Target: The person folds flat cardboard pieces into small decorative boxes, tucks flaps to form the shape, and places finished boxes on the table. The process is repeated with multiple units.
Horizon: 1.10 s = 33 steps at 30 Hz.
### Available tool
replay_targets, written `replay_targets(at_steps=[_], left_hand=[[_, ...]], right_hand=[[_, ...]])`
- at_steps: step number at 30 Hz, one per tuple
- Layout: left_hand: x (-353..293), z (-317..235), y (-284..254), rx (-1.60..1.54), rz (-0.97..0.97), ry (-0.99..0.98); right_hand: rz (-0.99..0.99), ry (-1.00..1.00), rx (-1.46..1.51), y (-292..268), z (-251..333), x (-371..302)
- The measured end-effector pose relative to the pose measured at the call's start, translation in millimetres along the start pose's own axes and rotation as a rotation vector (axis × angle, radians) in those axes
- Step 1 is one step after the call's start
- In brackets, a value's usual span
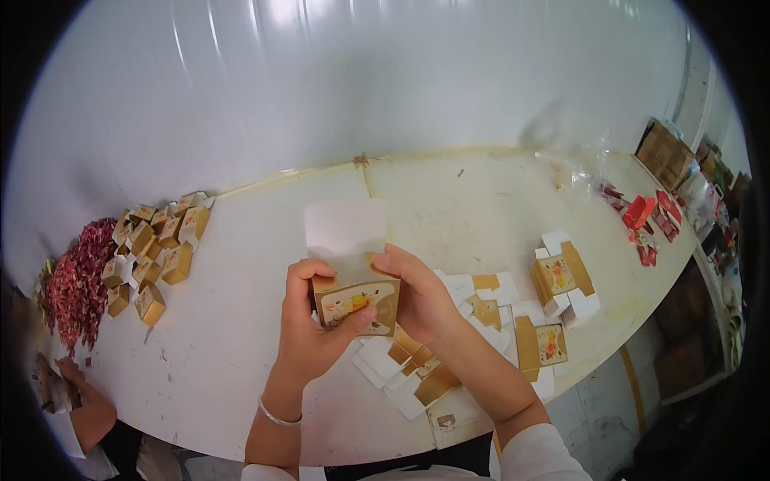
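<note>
Between my two hands, above the middle of the table, is a small gold carton (383, 307) with a printed picture on its front. Its white lid flap (345, 228) stands up and points away from me. My left hand (309, 329) grips the left side, its thumb lying across the front panel. On the right side, my right hand (421, 297) is closed round the carton, the thumb near the top edge by a side flap. Several flat, unfolded gold and white cartons (437, 385) lie under and beside my right forearm.
At the left, folded gold boxes (176, 263) are heaped beside a pile of dried reddish petals (84, 276). Another person's hand (72, 373) is at the lower left. A stack of flat cartons (555, 275) lies right. Red packets (639, 212) and clear plastic (581, 164) lie far right.
</note>
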<state>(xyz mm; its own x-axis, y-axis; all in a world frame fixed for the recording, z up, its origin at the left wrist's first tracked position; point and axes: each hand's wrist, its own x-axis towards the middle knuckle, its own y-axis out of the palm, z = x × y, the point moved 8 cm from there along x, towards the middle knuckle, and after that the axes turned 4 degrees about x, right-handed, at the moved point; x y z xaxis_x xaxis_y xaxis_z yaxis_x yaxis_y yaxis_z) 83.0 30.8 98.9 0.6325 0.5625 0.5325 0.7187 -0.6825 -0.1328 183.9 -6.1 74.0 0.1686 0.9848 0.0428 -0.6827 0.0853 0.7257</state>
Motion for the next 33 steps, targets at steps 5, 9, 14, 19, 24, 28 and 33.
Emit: replay_targets(at_steps=[5, 9, 14, 19, 24, 28, 33], left_hand=[[3, -9, -4, -0.016, -0.029, -0.067], [7, -2, -8, -0.216, -0.160, -0.173], [8, -1, -8, -0.087, -0.061, -0.177], [5, -13, -1, -0.074, -0.036, -0.054], [3, -16, 1, -0.133, -0.001, -0.099], [4, -14, -1, -0.134, 0.000, -0.104], [4, -10, -11, -0.145, -0.071, -0.152]], right_hand=[[0.076, -0.216, 0.045, 12, 22, 2], [0.224, -0.237, -0.054, 10, 21, 6], [0.328, -0.405, -0.335, 19, 29, 4], [0.253, -0.444, -0.464, 21, 37, -1], [0.143, -0.404, -0.549, 17, 40, -2], [0.141, -0.406, -0.560, 17, 38, -2], [0.311, -0.472, -0.597, 32, 37, -6]])
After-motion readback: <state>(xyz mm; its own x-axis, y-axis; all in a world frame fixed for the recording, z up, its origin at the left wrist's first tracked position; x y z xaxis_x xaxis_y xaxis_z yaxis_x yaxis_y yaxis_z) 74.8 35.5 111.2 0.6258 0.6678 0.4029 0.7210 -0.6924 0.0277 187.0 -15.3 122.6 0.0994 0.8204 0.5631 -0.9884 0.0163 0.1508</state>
